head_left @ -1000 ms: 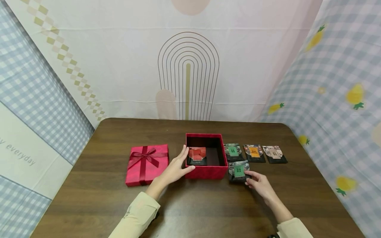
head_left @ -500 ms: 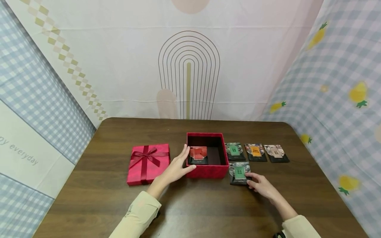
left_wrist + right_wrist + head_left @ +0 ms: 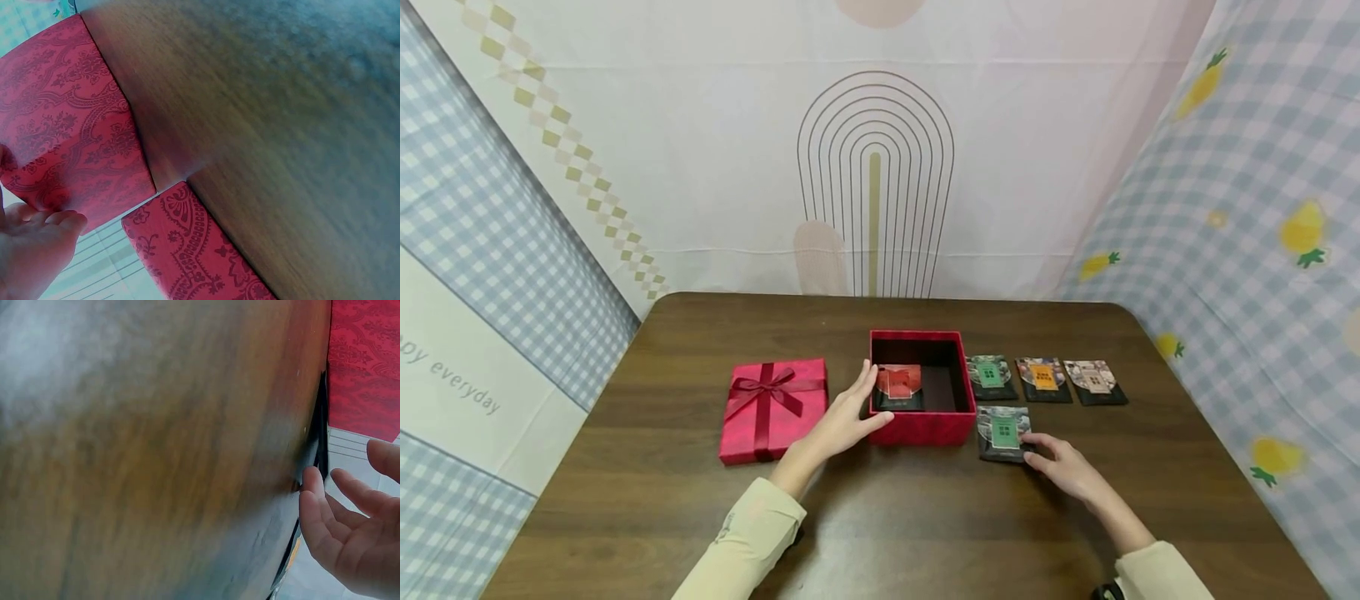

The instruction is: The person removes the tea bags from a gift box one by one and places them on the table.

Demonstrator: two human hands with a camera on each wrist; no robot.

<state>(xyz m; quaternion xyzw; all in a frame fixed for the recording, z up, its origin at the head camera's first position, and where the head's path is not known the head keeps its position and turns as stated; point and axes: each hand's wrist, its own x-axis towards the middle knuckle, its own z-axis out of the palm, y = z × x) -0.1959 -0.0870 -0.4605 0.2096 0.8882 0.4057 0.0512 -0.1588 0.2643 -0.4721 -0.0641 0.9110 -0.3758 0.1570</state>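
Note:
An open red box stands mid-table, with a red-and-black sachet lying inside at its left. My left hand rests against the box's left side, fingers extended toward the rim and thumb near the front; the left wrist view shows the hand at the patterned red wall. A green-labelled sachet lies flat on the table, right of the box's front corner. My right hand is at its right edge. In the right wrist view, that hand's thumb stands apart from the loosely bent fingers.
A red lid with a ribbon bow lies left of the box. Behind the near sachet, another green-labelled sachet, an orange-labelled one and a pale one form a row. A patterned cloth hangs behind the table.
The near green-labelled sachet, tilted in my right hand's fingers a second ago, now lies flat. My right hand has eased slightly to the right. My left hand stays at the box.

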